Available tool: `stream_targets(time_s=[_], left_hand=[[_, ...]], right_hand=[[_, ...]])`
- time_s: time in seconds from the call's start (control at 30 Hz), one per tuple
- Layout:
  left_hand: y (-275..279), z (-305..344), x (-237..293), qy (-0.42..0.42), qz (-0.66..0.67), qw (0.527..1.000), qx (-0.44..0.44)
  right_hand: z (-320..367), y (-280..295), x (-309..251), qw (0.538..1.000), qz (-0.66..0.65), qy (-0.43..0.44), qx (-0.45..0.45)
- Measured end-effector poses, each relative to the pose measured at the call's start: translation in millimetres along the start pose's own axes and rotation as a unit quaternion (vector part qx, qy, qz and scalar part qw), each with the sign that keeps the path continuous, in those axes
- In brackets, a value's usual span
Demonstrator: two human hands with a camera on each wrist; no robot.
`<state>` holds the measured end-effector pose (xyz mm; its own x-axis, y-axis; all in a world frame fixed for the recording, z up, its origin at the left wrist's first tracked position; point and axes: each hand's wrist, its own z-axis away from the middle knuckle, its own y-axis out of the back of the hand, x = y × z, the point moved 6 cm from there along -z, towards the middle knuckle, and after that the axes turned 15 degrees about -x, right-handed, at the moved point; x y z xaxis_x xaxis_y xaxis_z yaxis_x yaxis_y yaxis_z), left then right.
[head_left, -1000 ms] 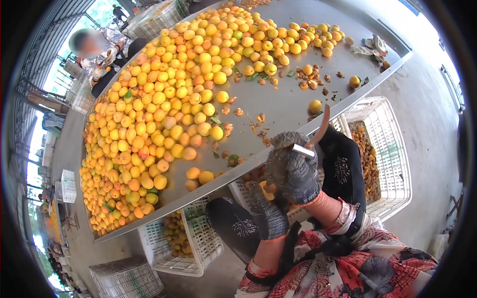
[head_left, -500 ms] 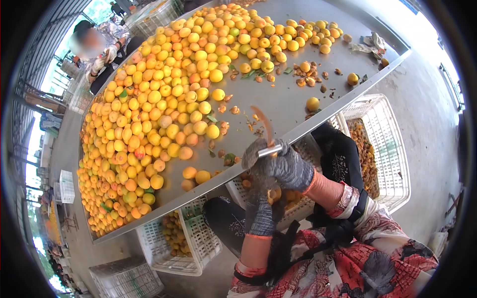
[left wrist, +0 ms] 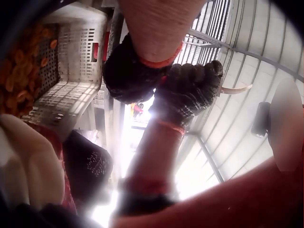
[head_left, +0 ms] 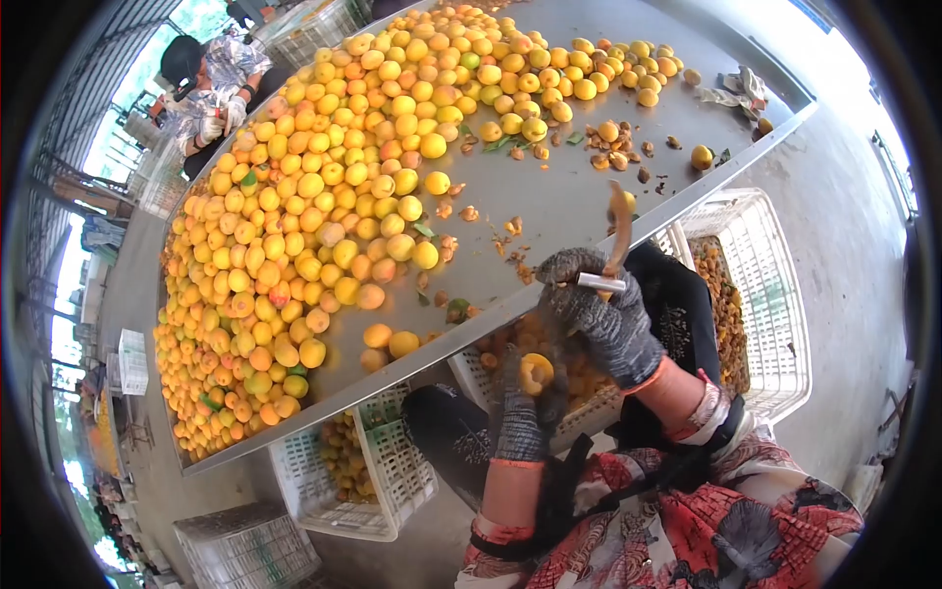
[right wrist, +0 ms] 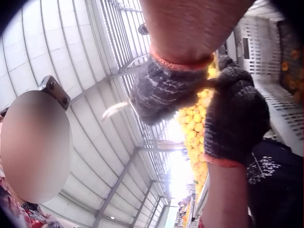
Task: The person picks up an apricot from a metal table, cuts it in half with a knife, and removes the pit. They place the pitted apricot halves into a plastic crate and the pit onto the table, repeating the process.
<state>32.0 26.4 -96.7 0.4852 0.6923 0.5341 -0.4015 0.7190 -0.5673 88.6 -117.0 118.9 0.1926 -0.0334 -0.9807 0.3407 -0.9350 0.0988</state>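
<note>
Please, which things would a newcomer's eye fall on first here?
Probably the great heap of yellow-orange fruit, covering the left side of the metal table. Next, the curved knife sticking up from the gloved right hand, and the single yellow fruit in the gloved left hand.

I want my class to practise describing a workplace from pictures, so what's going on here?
A gloved person is working on orange-yellow fruit beside a metal table. The left hand holds one opened fruit; the right hand grips a curved-bladed tool, its blade raised away from that fruit. A large heap of fruit covers much of the table, and a white crate holding orange-brown pieces stands beside it.
</note>
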Motion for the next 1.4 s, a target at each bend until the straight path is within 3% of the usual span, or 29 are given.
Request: stream_targets(time_s=[0.03, 0.1, 0.13, 0.17, 0.2, 0.27, 0.3, 0.4, 0.5, 0.67, 0.7, 0.77, 0.8, 0.87, 0.9, 0.93, 0.97, 1.0, 1.07, 1.1, 1.2, 1.3, 1.33, 1.37, 1.4], left_hand=[[-33, 30, 17, 0.035, 0.011, 0.999, 0.004], [-39, 37, 20, 0.071, 0.018, 0.997, 0.004], [-22, 17, 20, 0.012, -0.173, 0.984, -0.048], [-19, 8, 21, -0.047, -0.355, 0.928, -0.097], [-18, 11, 18, -0.048, -0.354, 0.929, -0.097], [-17, 18, 12, -0.059, -0.357, 0.930, -0.070], [-18, 23, 10, -0.063, -0.361, 0.929, -0.058], [-15, 23, 1, -0.075, -0.368, 0.926, -0.038], [-5, 14, -3, -0.101, -0.403, 0.909, -0.044], [-54, 46, 28, -0.019, -0.653, 0.755, -0.058], [-48, 43, 25, -0.019, -0.652, 0.756, -0.059], [-49, 42, 24, -0.112, -0.732, 0.667, -0.080], [-42, 43, 22, -0.110, -0.730, 0.670, -0.079], [-50, 56, 38, -0.142, -0.585, 0.781, -0.167], [-49, 55, 43, -0.141, -0.583, 0.782, -0.168], [-57, 58, 49, -0.196, -0.587, 0.759, -0.204], [-63, 63, 51, -0.247, -0.588, 0.732, -0.238], [-58, 57, 44, -0.241, -0.588, 0.735, -0.238], [-40, 30, 28, -0.232, -0.452, 0.832, -0.222], [-37, 23, 19, -0.231, -0.451, 0.833, -0.223], [-26, 16, 12, -0.255, -0.426, 0.854, -0.152], [-46, 17, 18, -0.190, -0.479, 0.848, -0.128], [-55, 28, 26, -0.107, -0.135, 0.984, -0.047], [-60, 38, 13, -0.006, 0.228, 0.973, 0.040], [-56, 34, 12, -0.008, 0.228, 0.973, 0.040]], right_hand=[[1, -1, 6, 1.000, -0.002, 0.002, -0.001], [5, -23, 39, 0.984, -0.061, -0.017, -0.166], [12, -32, 46, 0.965, -0.088, -0.027, -0.247], [22, -35, 31, 0.922, 0.265, 0.102, -0.263], [26, -38, 28, 0.921, 0.266, 0.102, -0.264], [30, -39, 34, 0.919, 0.316, 0.007, -0.234], [31, -40, 34, 0.942, 0.271, 0.030, -0.197], [34, -37, 47, 0.942, 0.253, -0.037, -0.218], [30, -37, 44, 0.940, 0.261, -0.004, -0.220], [38, -43, 65, 0.936, 0.287, -0.002, -0.204], [38, -43, 65, 0.927, 0.319, 0.004, -0.197], [38, -36, 67, 0.938, 0.263, -0.028, -0.226], [37, -33, 68, 0.943, 0.205, -0.058, -0.256], [36, -28, 65, 0.936, 0.201, -0.068, -0.282], [35, -27, 65, 0.928, 0.197, -0.075, -0.308], [32, -27, 67, 0.927, 0.196, -0.078, -0.311], [29, -27, 64, 0.930, 0.209, -0.050, -0.298], [28, -29, 63, 0.933, 0.219, -0.024, -0.284], [22, -32, 68, 0.937, 0.216, 0.009, -0.273], [21, -32, 66, 0.940, 0.214, 0.046, -0.262], [20, -34, 64, 0.941, 0.238, 0.036, -0.239], [26, -44, 60, 0.943, 0.282, 0.037, -0.173], [31, -49, 78, 0.942, 0.283, 0.040, -0.176], [37, -48, 122, 0.987, 0.058, -0.042, -0.147], [42, -49, 152, 0.972, -0.170, -0.121, -0.109]])
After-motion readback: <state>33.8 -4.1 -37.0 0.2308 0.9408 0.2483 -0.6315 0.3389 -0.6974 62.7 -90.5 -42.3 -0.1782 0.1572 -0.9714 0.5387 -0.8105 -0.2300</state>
